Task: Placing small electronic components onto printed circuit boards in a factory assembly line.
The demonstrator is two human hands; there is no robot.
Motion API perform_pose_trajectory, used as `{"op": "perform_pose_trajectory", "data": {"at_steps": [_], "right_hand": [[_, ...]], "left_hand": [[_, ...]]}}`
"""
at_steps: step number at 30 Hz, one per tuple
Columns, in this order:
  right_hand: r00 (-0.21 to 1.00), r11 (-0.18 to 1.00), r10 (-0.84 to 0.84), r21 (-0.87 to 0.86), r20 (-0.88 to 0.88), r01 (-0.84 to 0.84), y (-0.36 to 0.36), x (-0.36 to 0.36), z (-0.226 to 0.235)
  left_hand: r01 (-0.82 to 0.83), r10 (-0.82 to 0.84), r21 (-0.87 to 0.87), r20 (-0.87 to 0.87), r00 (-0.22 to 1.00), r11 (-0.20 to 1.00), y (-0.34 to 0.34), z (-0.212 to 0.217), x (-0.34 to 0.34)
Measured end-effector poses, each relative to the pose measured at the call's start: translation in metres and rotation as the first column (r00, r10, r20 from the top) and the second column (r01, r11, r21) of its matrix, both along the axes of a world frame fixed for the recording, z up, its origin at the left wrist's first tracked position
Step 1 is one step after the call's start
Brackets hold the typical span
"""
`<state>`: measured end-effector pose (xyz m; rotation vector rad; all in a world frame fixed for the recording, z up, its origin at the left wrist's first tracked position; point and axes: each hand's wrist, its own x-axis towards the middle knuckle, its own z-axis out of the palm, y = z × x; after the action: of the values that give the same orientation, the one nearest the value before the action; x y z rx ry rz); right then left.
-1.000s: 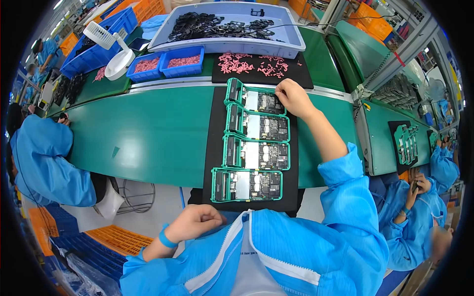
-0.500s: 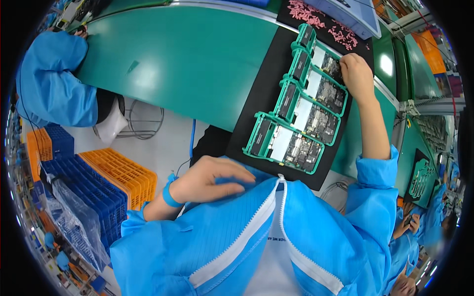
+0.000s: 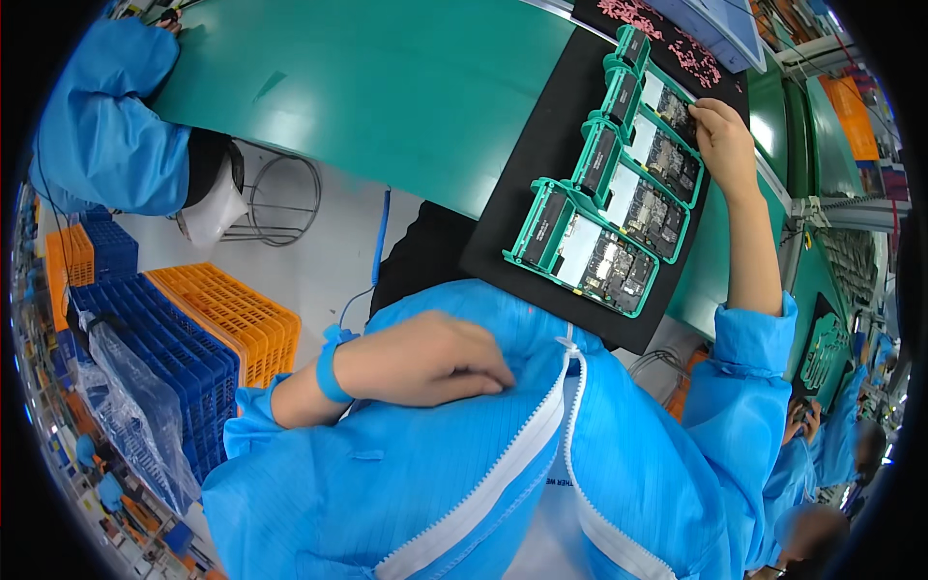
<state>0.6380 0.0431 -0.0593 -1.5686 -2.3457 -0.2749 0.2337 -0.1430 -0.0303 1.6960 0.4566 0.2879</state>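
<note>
My right hand (image 3: 727,145) is at the far end of a row of green frames, its fingertips pinched together at the edge of the farthest circuit board (image 3: 674,106); whatever they hold is hidden. Several such boards lie in the row, each with a white panel and a black strip beside it. The nearest board (image 3: 619,274) sits in its own green frame (image 3: 541,275). A black mat (image 3: 503,253) lies under them all. My left hand (image 3: 435,360), with a blue band at the wrist, hovers before my blue jacket, fingers curled in and nothing visible in them.
Small pink pieces (image 3: 696,60) are scattered beyond the frames, beside a pale blue bin (image 3: 710,29). The green table (image 3: 367,87) stretches left to another person's blue sleeve (image 3: 116,126). Orange (image 3: 232,314) and blue crates (image 3: 174,362) stand on the floor at left.
My left hand has gone from spread fingers to curled ones, closer to the jacket. My right hand stays at the farthest board. The whole view has shifted slightly.
</note>
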Motion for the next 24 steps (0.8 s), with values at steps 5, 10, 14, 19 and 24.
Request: {"op": "perform_pose_trajectory", "data": {"at_steps": [5,10,14,19,24], "right_hand": [[1.000,1.000,0.018,-0.017,0.016,-0.018,-0.004,0.000,-0.005],[1.000,1.000,0.016,-0.017,0.019,-0.016,-0.002,-0.003,-0.006],[1.000,1.000,0.002,-0.032,0.027,-0.001,-0.002,-0.001,-0.005],[1.000,0.999,0.014,-0.039,0.011,-0.013,0.000,0.006,0.000],[0.999,0.999,-0.001,-0.051,-0.042,-0.002,0.004,-0.003,0.007]], "left_hand": [[-0.283,0.330,0.403,-0.048,0.943,0.870,-0.012,-0.034,0.008],[-0.250,0.295,0.396,-0.057,0.954,0.884,-0.012,-0.057,0.018],[-0.211,0.259,0.451,-0.047,0.965,0.867,-0.013,-0.079,0.025],[-0.026,0.108,0.476,-0.145,0.984,0.879,-0.005,-0.075,0.035],[0.128,0.071,0.599,-0.296,0.953,0.790,0.004,-0.048,0.046]]}}
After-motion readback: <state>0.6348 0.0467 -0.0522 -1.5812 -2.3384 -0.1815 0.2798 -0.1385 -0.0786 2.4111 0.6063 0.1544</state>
